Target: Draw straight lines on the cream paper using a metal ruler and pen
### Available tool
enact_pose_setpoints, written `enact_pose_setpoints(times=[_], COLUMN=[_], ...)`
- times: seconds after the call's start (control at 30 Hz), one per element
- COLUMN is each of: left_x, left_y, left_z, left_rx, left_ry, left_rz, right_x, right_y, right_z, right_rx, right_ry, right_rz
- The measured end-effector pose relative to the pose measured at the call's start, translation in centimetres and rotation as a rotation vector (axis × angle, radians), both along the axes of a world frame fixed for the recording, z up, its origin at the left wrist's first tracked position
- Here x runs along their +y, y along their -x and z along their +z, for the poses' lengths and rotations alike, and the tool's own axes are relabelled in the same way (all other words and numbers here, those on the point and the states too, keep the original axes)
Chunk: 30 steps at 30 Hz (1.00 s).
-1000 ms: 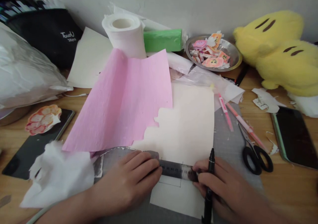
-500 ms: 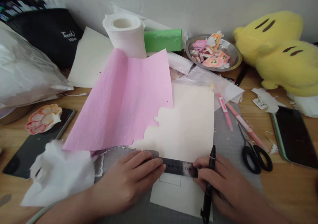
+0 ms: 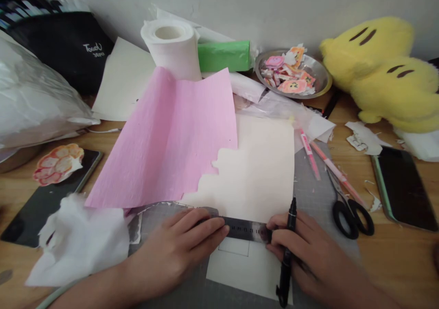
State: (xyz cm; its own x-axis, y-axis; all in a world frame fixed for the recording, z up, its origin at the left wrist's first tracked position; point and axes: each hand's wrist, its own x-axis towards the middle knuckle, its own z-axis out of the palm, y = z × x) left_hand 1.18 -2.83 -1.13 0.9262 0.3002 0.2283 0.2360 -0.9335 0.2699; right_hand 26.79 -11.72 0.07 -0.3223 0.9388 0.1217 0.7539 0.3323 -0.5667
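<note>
A metal ruler (image 3: 245, 230) lies across a cream sheet of paper (image 3: 260, 176). My left hand (image 3: 181, 240) is closed over the ruler's left part, fingers pressed together on it. At the other end, my right hand (image 3: 305, 247) pinches the ruler between thumb and fingers. That same hand also holds a black marker pen (image 3: 286, 263), tilted nearly upright across the fingers. Just below the ruler, a thin drawn rectangle (image 3: 234, 248) shows on the paper. Pink crepe paper (image 3: 185, 135) overlaps the sheet's left side, and its lower edge is ragged.
Black-handled scissors (image 3: 353, 217) and pink markers (image 3: 310, 156) lie right of the paper. Beyond them is a phone (image 3: 406, 190). A metal bowl (image 3: 320, 78) of paper cutouts, a white roll (image 3: 171, 53) and yellow plush toys (image 3: 387, 76) stand at the back. Crumpled white tissue (image 3: 82, 245) lies at left.
The view has shifted slightly, so most things appear a little further left. Both hands stay on the ruler, and the pen remains in my right hand.
</note>
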Motion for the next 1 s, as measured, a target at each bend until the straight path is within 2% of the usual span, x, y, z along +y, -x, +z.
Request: enact_pose_setpoints(times=[0.57, 0.73, 0.87, 0.93, 1.0], left_x=[0.0, -0.2, -0.2, -0.1, -0.1], left_y=[-0.1, -0.3, -0.5, -0.6, -0.7], left_z=[0.3, 0.2, 0.5, 0.7, 0.9], left_rx=[0.054, 0.045, 0.035, 0.032, 0.033], left_ry=[-0.011, -0.043, -0.067, -0.078, -0.082], left_rz=[-0.014, -0.013, -0.003, -0.004, -0.002], right_x=[0.0, -0.3, -0.5, -0.2, 0.3], right_y=[-0.2, -0.4, 0.2, 1.0, 2.0], right_z=[-0.1, -0.7, -1.0, -0.5, 0.2], right_rx=[0.033, 0.170, 0.376, 0.428, 0.374], right_ry=[0.058, 0.083, -0.101, -0.029, 0.060], right_rz=[-0.002, -0.007, -0.052, -0.090, -0.141])
